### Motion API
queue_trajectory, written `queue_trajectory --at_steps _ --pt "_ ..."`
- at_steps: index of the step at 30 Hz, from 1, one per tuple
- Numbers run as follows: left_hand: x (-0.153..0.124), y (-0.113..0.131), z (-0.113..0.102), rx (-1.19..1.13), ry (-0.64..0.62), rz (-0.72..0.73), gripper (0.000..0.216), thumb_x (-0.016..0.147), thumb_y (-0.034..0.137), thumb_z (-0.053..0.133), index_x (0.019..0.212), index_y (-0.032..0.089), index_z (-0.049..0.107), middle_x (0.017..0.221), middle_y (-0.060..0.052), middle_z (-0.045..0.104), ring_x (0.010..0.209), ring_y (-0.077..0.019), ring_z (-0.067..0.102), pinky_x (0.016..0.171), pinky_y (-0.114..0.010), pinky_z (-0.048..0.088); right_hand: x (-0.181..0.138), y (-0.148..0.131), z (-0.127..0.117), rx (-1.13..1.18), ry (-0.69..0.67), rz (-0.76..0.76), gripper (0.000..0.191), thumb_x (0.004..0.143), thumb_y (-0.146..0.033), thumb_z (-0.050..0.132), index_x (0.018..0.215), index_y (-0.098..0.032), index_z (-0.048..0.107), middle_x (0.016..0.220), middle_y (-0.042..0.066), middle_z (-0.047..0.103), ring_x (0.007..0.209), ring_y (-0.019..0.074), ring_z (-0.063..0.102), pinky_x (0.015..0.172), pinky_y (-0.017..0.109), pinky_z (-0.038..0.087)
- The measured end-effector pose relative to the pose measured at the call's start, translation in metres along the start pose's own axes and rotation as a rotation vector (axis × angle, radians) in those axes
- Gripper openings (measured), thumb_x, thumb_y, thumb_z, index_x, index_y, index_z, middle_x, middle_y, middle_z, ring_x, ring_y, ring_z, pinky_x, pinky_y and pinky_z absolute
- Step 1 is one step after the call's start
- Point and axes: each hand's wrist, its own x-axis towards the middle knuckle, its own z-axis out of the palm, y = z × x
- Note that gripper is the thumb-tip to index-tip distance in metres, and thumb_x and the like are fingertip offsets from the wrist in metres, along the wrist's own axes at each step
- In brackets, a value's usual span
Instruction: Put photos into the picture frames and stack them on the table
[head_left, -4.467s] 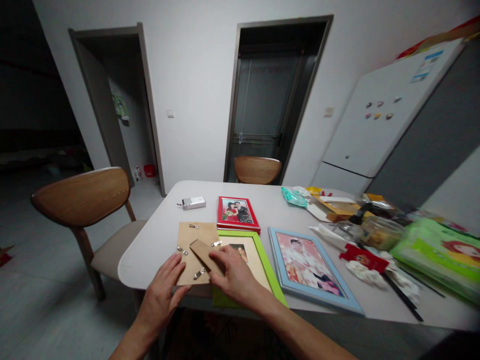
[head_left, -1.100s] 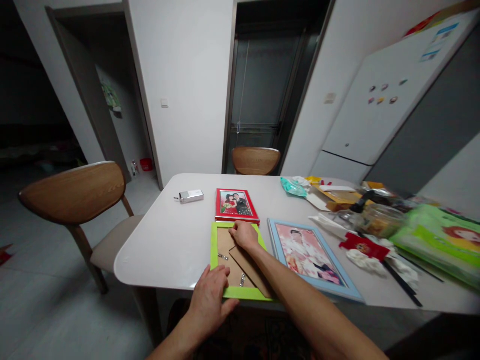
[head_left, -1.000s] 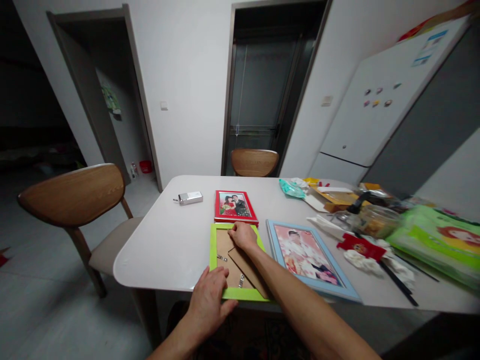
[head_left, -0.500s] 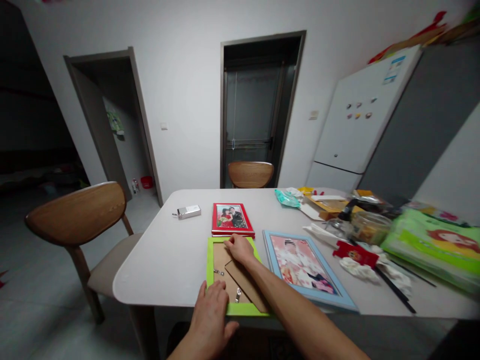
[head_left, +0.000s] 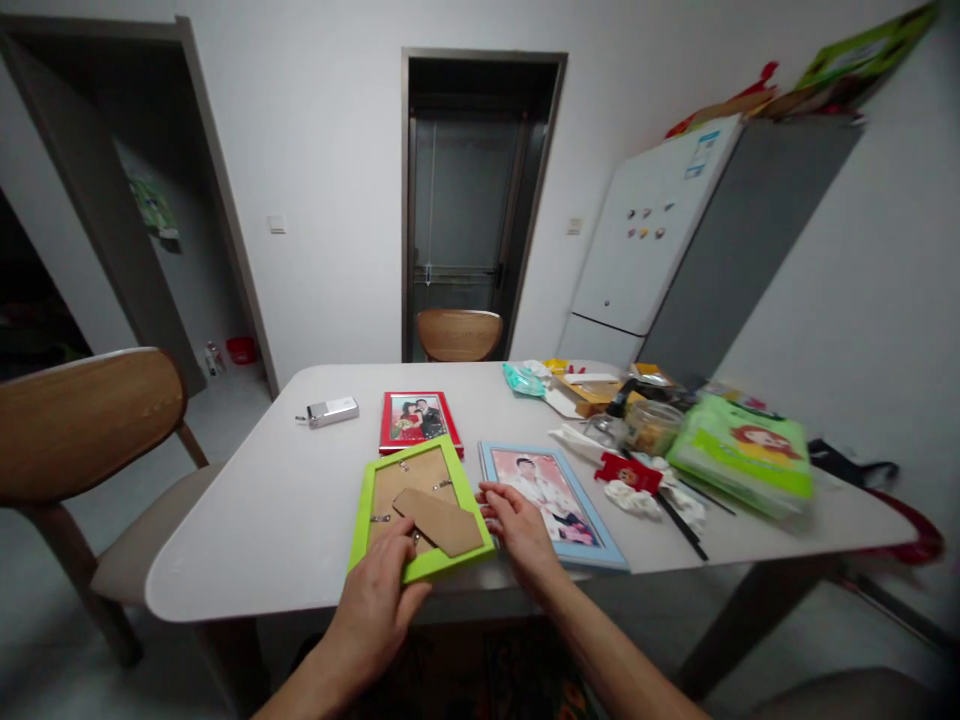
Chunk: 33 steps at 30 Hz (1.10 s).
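Observation:
A green picture frame (head_left: 459,470) lies face down and turned at an angle near the table's front edge. Its brown backing board (head_left: 390,480) shows small metal clips and a slanted stand leg (head_left: 442,520). My left hand (head_left: 382,580) grips the frame's lower left side, its fingers over the back and the thumb below the edge. At the right edge, the curled fingers of my right hand (head_left: 519,525) hold the frame's side; their tips are partly hidden. Just right lies a blue picture frame (head_left: 592,515) with a photo. Behind is a red picture frame (head_left: 385,425) with a couple's photo.
A silver box-shaped object (head_left: 333,411) sits on the white table (head_left: 247,520) at left. On the right are a clear jar (head_left: 652,428), a red packet (head_left: 628,472), crumpled tissues, black sticks and a green package (head_left: 739,455). Wooden chairs stand left (head_left: 97,430) and behind (head_left: 460,335).
My right hand has moved off the backing to the green frame's right edge. The frame has turned counterclockwise, and its stand leg points differently. The view has shifted right.

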Motion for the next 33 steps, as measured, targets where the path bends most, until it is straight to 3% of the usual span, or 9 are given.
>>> queue_trajectory --at_steps 5,7,9,13,16,19,23,28,33 --pt "0.007 0.036 -0.001 -0.523 0.215 -0.104 0.009 0.074 0.024 0.047 0.08 0.02 0.042 0.119 -0.009 0.047 0.109 -0.0221 0.044 0.088 -0.037 0.037 -0.028 0.02 0.039 0.355 -0.316 0.362 0.034 0.068 -0.045 0.05 0.085 -0.016 0.056 0.07 0.004 0.06 0.06 0.0143 0.056 0.056 0.027 0.043" --pt "0.01 0.05 0.004 -0.722 0.226 -0.112 0.013 0.074 0.028 0.047 0.082 0.019 0.042 0.117 -0.009 0.049 0.106 -0.0214 0.047 0.086 -0.035 0.039 -0.033 0.022 0.05 0.507 -0.308 0.335 0.031 0.069 -0.043 0.049 0.083 -0.016 0.057 0.074 0.004 0.061 0.067 0.0147 0.057 0.062 0.027 0.044" --pt "0.016 0.062 0.009 -0.839 0.185 -0.11 0.017 0.072 0.029 0.05 0.084 0.018 0.044 0.111 -0.009 0.053 0.099 -0.0208 0.051 0.083 -0.033 0.042 -0.03 0.018 0.048 0.58 -0.236 0.214 0.026 0.068 -0.04 0.051 0.081 -0.017 0.057 0.077 0.003 0.062 0.073 0.0153 0.057 0.067 0.027 0.044" --pt "0.039 0.075 0.019 -1.016 0.152 -0.079 0.035 0.067 0.027 0.056 0.098 0.018 0.042 0.103 -0.006 0.057 0.094 -0.0182 0.054 0.081 -0.03 0.043 -0.01 -0.006 -0.003 0.411 -0.016 -0.001 0.029 0.066 -0.032 0.053 0.092 -0.021 0.055 0.085 0.001 0.063 0.075 0.0168 0.058 0.062 0.026 0.046" --pt "0.056 0.069 0.039 -1.123 0.076 -0.192 0.046 0.063 0.027 0.059 0.103 0.016 0.039 0.104 -0.007 0.056 0.092 -0.019 0.055 0.076 -0.03 0.046 0.011 -0.026 -0.062 0.082 0.134 0.058 0.042 0.066 -0.025 0.05 0.107 -0.019 0.05 0.075 0.001 0.065 0.062 0.016 0.059 0.055 0.026 0.045" --pt "0.066 0.054 0.072 -1.007 -0.062 -0.373 0.037 0.069 0.025 0.052 0.101 0.014 0.039 0.093 -0.008 0.059 0.081 -0.0165 0.059 0.066 -0.028 0.049 0.03 -0.035 -0.115 -0.301 0.282 0.093 0.05 0.067 -0.023 0.048 0.116 -0.012 0.045 0.063 0.002 0.064 0.05 0.0157 0.057 0.048 0.025 0.043" --pt "0.072 0.035 0.107 -0.75 -0.116 -0.396 0.029 0.068 0.019 0.05 0.096 0.012 0.044 0.065 0.001 0.058 0.061 -0.0127 0.058 0.055 -0.024 0.047 0.048 -0.024 -0.159 -0.756 0.321 0.035 0.05 0.068 -0.026 0.048 0.113 -0.007 0.048 0.072 0.007 0.065 0.06 0.0176 0.059 0.055 0.026 0.043" --pt "0.071 0.024 0.105 -0.508 -0.126 -0.27 0.033 0.06 0.017 0.058 0.092 0.017 0.052 0.063 0.003 0.056 0.064 -0.0152 0.055 0.066 -0.031 0.044 0.06 -0.008 -0.168 -1.062 0.281 -0.004 0.044 0.069 -0.032 0.047 0.105 -0.008 0.056 0.085 0.01 0.065 0.076 0.0192 0.06 0.066 0.026 0.042" --pt "0.063 0.024 0.094 -0.202 -0.147 -0.09 0.058 0.055 0.016 0.063 0.111 0.016 0.044 0.105 -0.008 0.054 0.098 -0.0237 0.047 0.087 -0.036 0.036 0.053 -0.002 -0.158 -1.197 0.274 -0.049 0.04 0.069 -0.033 0.046 0.102 -0.014 0.058 0.087 0.009 0.065 0.079 0.02 0.059 0.068 0.027 0.042"
